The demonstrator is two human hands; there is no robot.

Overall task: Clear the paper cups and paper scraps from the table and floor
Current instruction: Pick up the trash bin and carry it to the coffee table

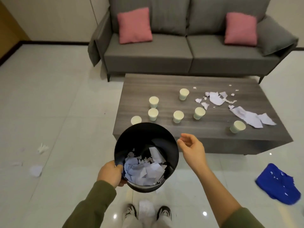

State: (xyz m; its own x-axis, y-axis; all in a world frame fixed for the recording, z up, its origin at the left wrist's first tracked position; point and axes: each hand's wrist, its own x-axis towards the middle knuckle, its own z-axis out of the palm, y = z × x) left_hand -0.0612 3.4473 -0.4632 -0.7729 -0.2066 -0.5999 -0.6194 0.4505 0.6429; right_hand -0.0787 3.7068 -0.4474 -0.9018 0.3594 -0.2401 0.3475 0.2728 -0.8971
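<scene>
Seven white paper cups (178, 116) stand upright on the grey wood-grain surface (164, 83), open mouths up; the one nearest the left corner is partly hidden behind the rim of a black waste bin (172, 145). Torn white paper scraps (215, 98) lie scattered over the right half of the surface, with a larger strip of torn sheets (251, 116) reaching toward the right edge, just beside the rightmost cup (237, 126). More scraps lie on the pale tiled floor (57, 96): a crumpled piece (42, 148) and a flat piece (36, 170) off to the left, and a sheet (146, 208) between the person's shoes (164, 212).

The left hand (111, 174) has its grip closed on the near rim of the bin, fingers curled over the edge, holding it tilted so its inside shows, partly filled with torn paper (144, 171). The right hand (192, 148) hovers just beside the bin's right rim, grip loosely open, fingers curved, holding nothing. The cups sit beyond both hands, the nearest ones just past the bin; the scraps on the surface are farther, to the right.

A blue cloth-like item (278, 183) lies on the floor at right. Behind the surface stands a grey sofa (181, 51) with two pink cushions (134, 25)
</scene>
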